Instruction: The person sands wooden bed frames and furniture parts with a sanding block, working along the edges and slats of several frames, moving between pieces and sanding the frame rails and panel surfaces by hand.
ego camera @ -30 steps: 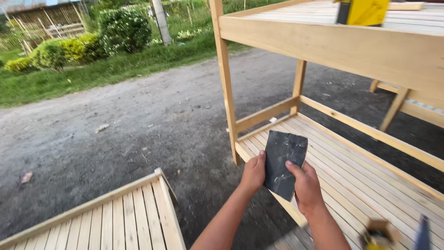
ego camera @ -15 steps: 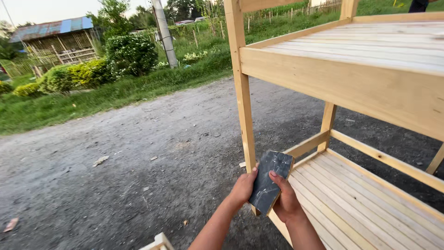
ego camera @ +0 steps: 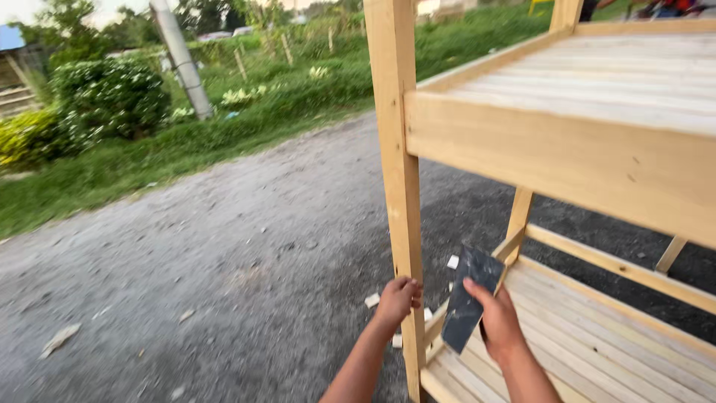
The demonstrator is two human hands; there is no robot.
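Observation:
A pale wooden bunk frame stands on gravel, with a tall corner post (ego camera: 397, 157), a slatted upper deck (ego camera: 597, 82) and a slatted lower deck (ego camera: 597, 336). My left hand (ego camera: 397, 300) grips the corner post low down, fingers wrapped around its near edge. My right hand (ego camera: 498, 321) holds a dark, worn sheet of sandpaper (ego camera: 470, 304) upright just right of the post, above the lower deck's corner. The two hands are apart, with the post between them.
A gravel road (ego camera: 224, 246) runs left of the frame, with small wood offcuts (ego camera: 373, 300) near the post's foot. Grass, bushes (ego camera: 104, 97) and a grey pole (ego camera: 183, 60) lie beyond. Someone's partly visible figure (ego camera: 664, 7) is at the far top right.
My left hand let go of the sandpaper and took hold of the corner post. My right hand keeps the sandpaper alone. The view rose and moved closer to the frame.

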